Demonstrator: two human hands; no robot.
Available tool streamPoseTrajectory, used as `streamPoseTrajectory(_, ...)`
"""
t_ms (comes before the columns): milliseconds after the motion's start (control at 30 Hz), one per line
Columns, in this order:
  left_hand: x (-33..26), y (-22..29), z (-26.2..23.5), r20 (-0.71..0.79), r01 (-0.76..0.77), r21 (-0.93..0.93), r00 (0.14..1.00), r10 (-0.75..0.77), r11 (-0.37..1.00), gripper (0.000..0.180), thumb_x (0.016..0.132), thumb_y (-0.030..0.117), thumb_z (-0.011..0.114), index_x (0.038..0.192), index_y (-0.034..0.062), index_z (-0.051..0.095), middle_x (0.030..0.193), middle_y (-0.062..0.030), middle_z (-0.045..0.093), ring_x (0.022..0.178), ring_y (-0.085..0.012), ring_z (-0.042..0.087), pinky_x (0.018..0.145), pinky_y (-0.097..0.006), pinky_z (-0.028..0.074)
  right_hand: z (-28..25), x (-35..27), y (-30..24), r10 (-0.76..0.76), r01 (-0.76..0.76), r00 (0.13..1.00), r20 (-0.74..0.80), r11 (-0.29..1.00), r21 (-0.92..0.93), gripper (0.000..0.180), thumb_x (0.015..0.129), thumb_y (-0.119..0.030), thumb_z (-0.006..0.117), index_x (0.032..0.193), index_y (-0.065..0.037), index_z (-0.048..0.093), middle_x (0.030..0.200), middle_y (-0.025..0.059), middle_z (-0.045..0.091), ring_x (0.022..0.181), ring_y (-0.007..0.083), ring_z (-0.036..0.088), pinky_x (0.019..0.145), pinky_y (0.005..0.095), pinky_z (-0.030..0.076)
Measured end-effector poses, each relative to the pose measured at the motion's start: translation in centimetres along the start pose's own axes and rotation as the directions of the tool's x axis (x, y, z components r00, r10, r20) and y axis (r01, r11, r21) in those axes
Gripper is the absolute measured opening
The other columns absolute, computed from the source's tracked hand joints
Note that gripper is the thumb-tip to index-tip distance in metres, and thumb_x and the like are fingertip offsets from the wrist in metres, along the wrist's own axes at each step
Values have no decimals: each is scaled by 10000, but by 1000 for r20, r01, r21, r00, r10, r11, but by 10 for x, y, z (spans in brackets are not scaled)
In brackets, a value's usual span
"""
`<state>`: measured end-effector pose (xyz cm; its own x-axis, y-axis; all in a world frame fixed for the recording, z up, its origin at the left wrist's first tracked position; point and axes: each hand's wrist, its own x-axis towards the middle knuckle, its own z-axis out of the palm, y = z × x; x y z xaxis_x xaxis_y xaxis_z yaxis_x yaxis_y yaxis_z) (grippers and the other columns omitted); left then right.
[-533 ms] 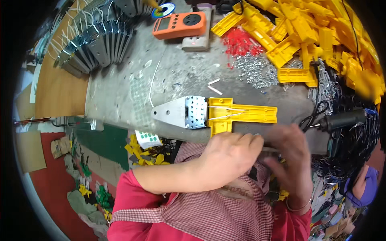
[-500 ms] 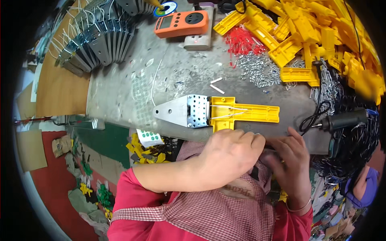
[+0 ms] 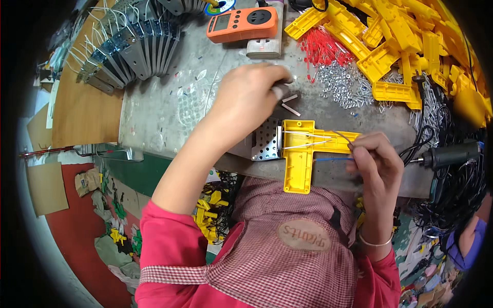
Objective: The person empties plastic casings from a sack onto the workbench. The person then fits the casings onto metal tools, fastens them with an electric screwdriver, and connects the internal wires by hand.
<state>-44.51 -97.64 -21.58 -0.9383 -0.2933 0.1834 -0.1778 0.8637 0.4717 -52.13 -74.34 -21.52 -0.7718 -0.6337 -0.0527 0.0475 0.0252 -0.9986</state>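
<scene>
My right hand [image 3: 379,158] is closed in a pinch on a thin cable, whose blue wire [image 3: 333,159] and brown wire [image 3: 345,136] stick out leftward. Beneath them lies a yellow T-shaped plastic housing [image 3: 299,174], hollow side up, with two white wires [image 3: 308,134] running along its channel. A perforated metal plate [image 3: 266,139] adjoins the housing's left side. My left hand [image 3: 251,90] is over the bench, slightly blurred, its bent thumb and forefinger apart and nothing visible between them. Close to its fingertips lie two small white sleeves [image 3: 291,109].
An orange multimeter [image 3: 241,25] rests by a power strip [image 3: 264,48]. Yellow housings [image 3: 395,36], red parts [image 3: 323,47] and metal nuts [image 3: 339,84] are heaped at the far right. Metal plates [image 3: 131,51] stand far left. A dark electric screwdriver [image 3: 452,155] lies right, beside black cables.
My left hand has left my right hand's side and moved up over the bench towards the white sleeves. My right hand has brought the blue and brown wire ends over the housing.
</scene>
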Motion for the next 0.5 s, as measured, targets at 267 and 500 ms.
streamPoseTrajectory(267,21,1,23,189,-106,130,979,80,986,368,736,21,651,1080,35,523,941,-167,631,912,-333,636,811,-395,503,10,9,10,39,-36,993,-111,999,22,76,885,16,585,810,1,590,653,-79,468,579,-19,374,498,163,273)
streamPoseTrajectory(500,-11,30,12,106,184,-755,982,-159,629,298,798,-44,626,1052,21,483,949,-68,620,909,-134,617,812,-276,503,14,13,15,-81,51,986,-146,979,-195,116,855,-28,650,757,-11,590,558,-95,400,525,-22,316,449,189,226)
